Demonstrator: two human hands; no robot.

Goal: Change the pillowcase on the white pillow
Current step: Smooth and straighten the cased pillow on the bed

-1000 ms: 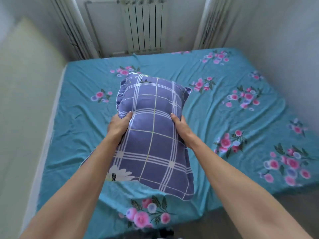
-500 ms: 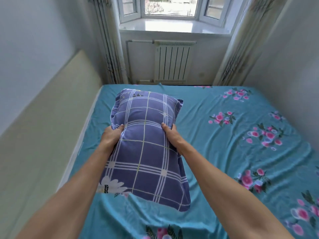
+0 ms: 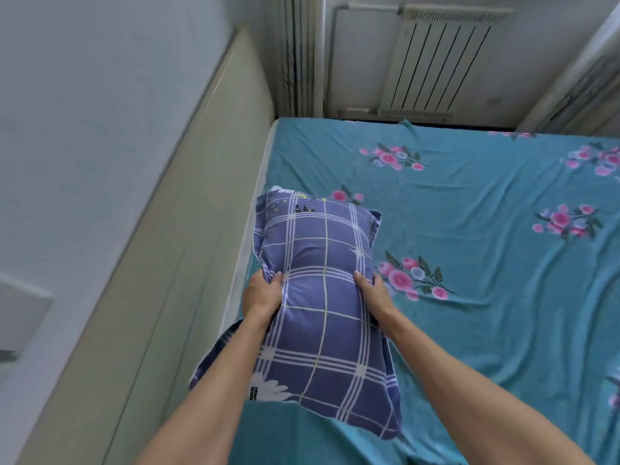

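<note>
The bed [image 3: 469,297] fills most of what I see, spread with a thin teal sheet printed with pink flower sprays and rumpled into soft creases, its left edge running along a smooth pale headboard panel [image 3: 161,263]. Beyond the far end of the bed stands a white ribbed radiator [image 3: 436,62], hard and flat-slatted. Over the bed's left side, near that panel, I hold the pillow [image 3: 322,297] up off the sheet, long axis pointing away from me. It is plump and soft, pinched in at the waist where I squeeze it, and it wears a purple-blue checked pillowcase [image 3: 328,357] of light woven cloth with white and yellow lines, a white daisy print at the near corner and a flat flange round the rim. None of the white pillow itself shows, so I judge the casing done, with only setting it down and smoothing left; whether this is the fresh case I cannot be sure. My left hand [image 3: 261,297] is curled tight on the pillow's left side, bunching fabric, and my right hand [image 3: 372,293] is closed on its right side, fingers pressed into the filling.
</note>
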